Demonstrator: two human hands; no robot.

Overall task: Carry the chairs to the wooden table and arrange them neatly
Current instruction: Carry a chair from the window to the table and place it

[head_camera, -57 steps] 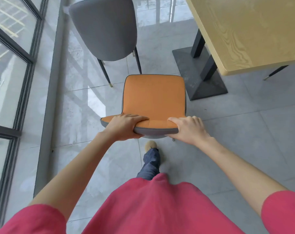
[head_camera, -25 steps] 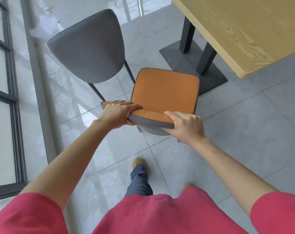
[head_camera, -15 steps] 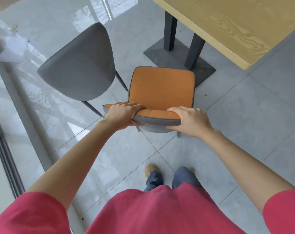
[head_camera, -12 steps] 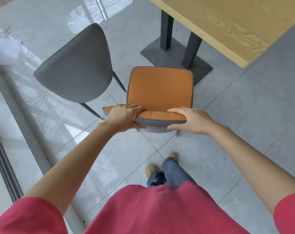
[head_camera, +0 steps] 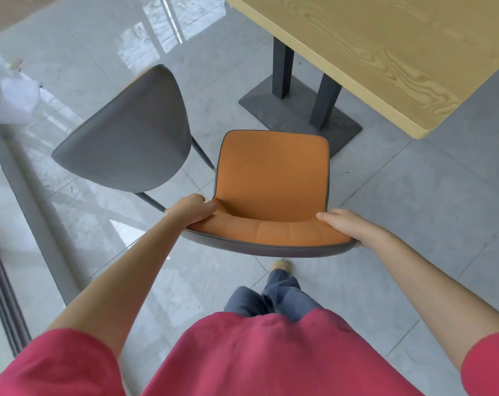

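Note:
An orange chair with a grey shell [head_camera: 272,172] is in front of me, its seat facing the wooden table [head_camera: 385,52]. My left hand [head_camera: 192,210] grips the left end of its backrest. My right hand [head_camera: 346,225] grips the right end, fingers curled under the rim. The chair's front edge is just short of the table's dark base [head_camera: 297,110]. A second chair [head_camera: 128,138], seen from behind as a grey backrest, stands to the left of the orange one.
A window wall with a dark frame [head_camera: 2,281] runs along the left. A white crumpled bag [head_camera: 12,100] lies on the floor at the far left. Grey floor tiles [head_camera: 428,210] spread to the right of the chair.
Both hands have slid outward along the backrest to its two ends. The chair has come nearer to me and sits lower in view, with the table base closer to its front.

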